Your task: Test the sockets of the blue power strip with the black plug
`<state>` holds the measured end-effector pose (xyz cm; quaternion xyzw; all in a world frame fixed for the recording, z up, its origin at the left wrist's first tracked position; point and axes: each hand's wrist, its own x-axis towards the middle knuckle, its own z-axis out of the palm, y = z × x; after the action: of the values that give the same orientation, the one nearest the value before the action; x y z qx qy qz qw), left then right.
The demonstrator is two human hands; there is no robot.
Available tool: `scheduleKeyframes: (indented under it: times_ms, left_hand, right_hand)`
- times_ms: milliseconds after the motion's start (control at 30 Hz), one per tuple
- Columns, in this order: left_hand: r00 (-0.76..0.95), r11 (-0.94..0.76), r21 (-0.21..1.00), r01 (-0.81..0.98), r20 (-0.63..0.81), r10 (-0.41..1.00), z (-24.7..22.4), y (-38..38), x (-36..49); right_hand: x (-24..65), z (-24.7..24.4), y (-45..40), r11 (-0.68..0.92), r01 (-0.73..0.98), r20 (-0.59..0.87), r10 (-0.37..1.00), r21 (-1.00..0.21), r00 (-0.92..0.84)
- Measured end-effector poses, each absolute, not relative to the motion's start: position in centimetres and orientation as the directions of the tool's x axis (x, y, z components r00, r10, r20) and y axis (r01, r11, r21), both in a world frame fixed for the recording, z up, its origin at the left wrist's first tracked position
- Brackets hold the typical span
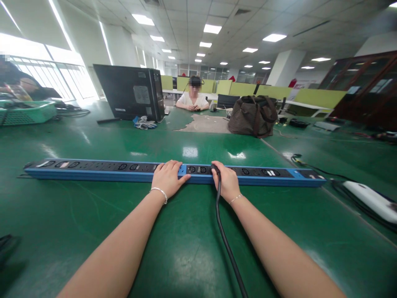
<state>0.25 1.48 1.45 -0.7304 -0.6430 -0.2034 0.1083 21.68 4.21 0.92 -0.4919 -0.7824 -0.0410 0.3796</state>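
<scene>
Forearms [118, 244] reach forward, hands apart. Left hand [167, 177] palm-down on blue power strip [200, 179], thumb spread; right hand [227, 181] clamped on plug [214, 168] of black cable [221, 225]. Strip lies crosswise on green table [182, 236].

Beneath the left fingers [174, 165], the power strip [201, 178] has blue sides and a mostly black face. The cable [223, 232] at the right fingers [216, 166] is black. Around them the tabletop [93, 223] is green; beyond them are a finely patterned brown bag [245, 116], a black computer case [124, 93] and blue-and-grey gloves [145, 123].
</scene>
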Motion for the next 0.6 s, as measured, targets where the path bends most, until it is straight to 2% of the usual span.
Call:
scheduleKeyframes:
  times_ms: [133, 233, 400, 600]
  left_hand:
    - [0.082, -0.146, 0.111, 0.983, 0.442, 0.893, 1.4, 1.6, 0.2]
    - [0.081, -0.147, 0.118, 0.982, 0.442, 0.893, 1.4, 1.5, 0.3]
    - [0.084, -0.153, 0.122, 0.981, 0.441, 0.894, 1.6, 1.4, 0.3]
    - [0.087, -0.151, 0.114, 0.982, 0.435, 0.896, 1.7, 1.5, 0.2]
  right_hand:
    - [21.8, 2.2, 3.9, 0.566, 0.759, 0.727, 0.661, -0.322, -0.185]
    - [22.4, 3.2, 4.0, 0.544, 0.737, 0.790, 0.613, -0.401, -0.023]
    - [24.7, 3.1, 4.9, 0.525, 0.705, 0.766, 0.642, -0.477, 0.039]
    - [30.3, 4.4, 5.8, 0.432, 0.707, 0.758, 0.612, -0.560, 0.226]
